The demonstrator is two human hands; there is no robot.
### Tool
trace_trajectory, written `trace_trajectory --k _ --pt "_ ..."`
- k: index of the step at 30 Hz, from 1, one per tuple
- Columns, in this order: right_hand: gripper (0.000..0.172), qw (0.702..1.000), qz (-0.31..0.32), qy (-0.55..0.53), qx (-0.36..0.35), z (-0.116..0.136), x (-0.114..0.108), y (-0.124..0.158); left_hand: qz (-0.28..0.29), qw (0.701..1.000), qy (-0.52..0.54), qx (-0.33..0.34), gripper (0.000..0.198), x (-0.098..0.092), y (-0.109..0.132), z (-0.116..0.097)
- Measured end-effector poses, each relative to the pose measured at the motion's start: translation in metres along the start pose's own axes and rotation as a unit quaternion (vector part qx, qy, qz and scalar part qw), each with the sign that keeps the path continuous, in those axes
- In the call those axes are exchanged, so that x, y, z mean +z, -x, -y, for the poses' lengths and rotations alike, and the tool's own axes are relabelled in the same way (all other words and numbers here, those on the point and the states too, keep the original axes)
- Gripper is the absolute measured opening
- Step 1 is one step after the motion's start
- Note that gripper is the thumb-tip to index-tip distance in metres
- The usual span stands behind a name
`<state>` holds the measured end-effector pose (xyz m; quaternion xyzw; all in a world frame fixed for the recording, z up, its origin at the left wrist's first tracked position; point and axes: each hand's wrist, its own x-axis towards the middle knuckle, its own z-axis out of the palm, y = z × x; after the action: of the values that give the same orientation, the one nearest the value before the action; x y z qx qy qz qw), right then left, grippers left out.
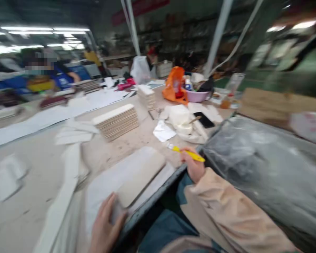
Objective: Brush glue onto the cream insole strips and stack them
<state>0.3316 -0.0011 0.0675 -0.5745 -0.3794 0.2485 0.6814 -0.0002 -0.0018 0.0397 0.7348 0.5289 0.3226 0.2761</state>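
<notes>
My right hand [193,165] is closed around the yellow handle of a brush [191,154], held over the table's front edge with its pale tip pointing left. My left hand [105,221] is at the near end of a beige rectangular board [142,175], thumb and fingers apart. That board lies on a sheet of white paper [102,179]. Beyond the brush tip, a white tub [185,128] with a stick in it stands among crumpled white wrapping. Motion blur hides fine detail.
A stack of boards [118,123] stands behind the paper, and a smaller stack [146,96] farther back. Long white strips [60,203] lie at left. A black phone [204,119], orange bag [175,86] and purple basin [197,96] sit beyond. Grey plastic sheeting [265,161] covers the right side.
</notes>
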Motion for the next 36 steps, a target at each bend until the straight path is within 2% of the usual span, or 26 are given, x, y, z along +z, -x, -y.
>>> trace_trajectory --k 2,4,6,10,13,16,19,23,26,28,32,36 --pt "0.021 0.999 0.038 -0.029 0.012 -0.009 0.004 0.005 -0.046 0.999 -0.008 -0.012 0.037 -0.005 0.01 0.024" --pt "0.022 0.995 0.086 -0.048 0.032 -0.012 0.014 0.015 -0.048 0.999 -0.004 0.005 0.026 -0.004 0.013 0.036" --pt "0.024 0.988 0.139 -0.05 0.046 -0.009 0.026 0.028 -0.036 0.999 -0.002 0.029 0.02 -0.001 0.015 0.038" --pt "0.024 0.968 0.244 -0.022 0.051 -0.003 0.057 0.048 -0.018 0.996 -0.019 0.081 0.025 0.004 0.017 0.032" --pt "0.027 0.954 0.296 0.012 0.044 -0.003 0.08 0.052 -0.005 0.989 -0.063 0.132 0.029 0.005 0.017 0.035" --pt "0.029 0.945 0.322 0.039 0.037 -0.004 0.096 0.054 -0.005 0.984 -0.093 0.151 0.029 0.006 0.016 0.039" --pt "0.027 0.957 0.288 0.015 0.036 -0.007 0.097 0.053 -0.012 0.977 -0.14 0.162 0.028 0.007 0.018 0.039" --pt "0.024 0.986 0.166 -0.014 -0.013 -0.014 0.074 0.034 -0.016 0.972 -0.169 0.163 0.031 0.007 0.019 0.035" --pt "0.026 0.995 0.078 0.004 -0.059 -0.016 0.051 0.011 -0.015 0.972 -0.184 0.147 0.05 0.012 0.015 0.031" --pt "0.028 0.996 0.04 0.024 -0.075 -0.016 0.04 -0.004 -0.008 0.972 -0.191 0.135 0.061 0.018 0.009 0.03" --pt "0.029 0.995 0.023 0.052 -0.079 -0.023 0.031 -0.019 -0.001 0.973 -0.187 0.135 0.056 0.028 0.0 0.03" --pt "0.026 0.992 0.049 0.086 -0.082 -0.04 0.031 -0.017 -0.005 0.972 -0.172 0.16 0.045 0.028 0.0 0.035"
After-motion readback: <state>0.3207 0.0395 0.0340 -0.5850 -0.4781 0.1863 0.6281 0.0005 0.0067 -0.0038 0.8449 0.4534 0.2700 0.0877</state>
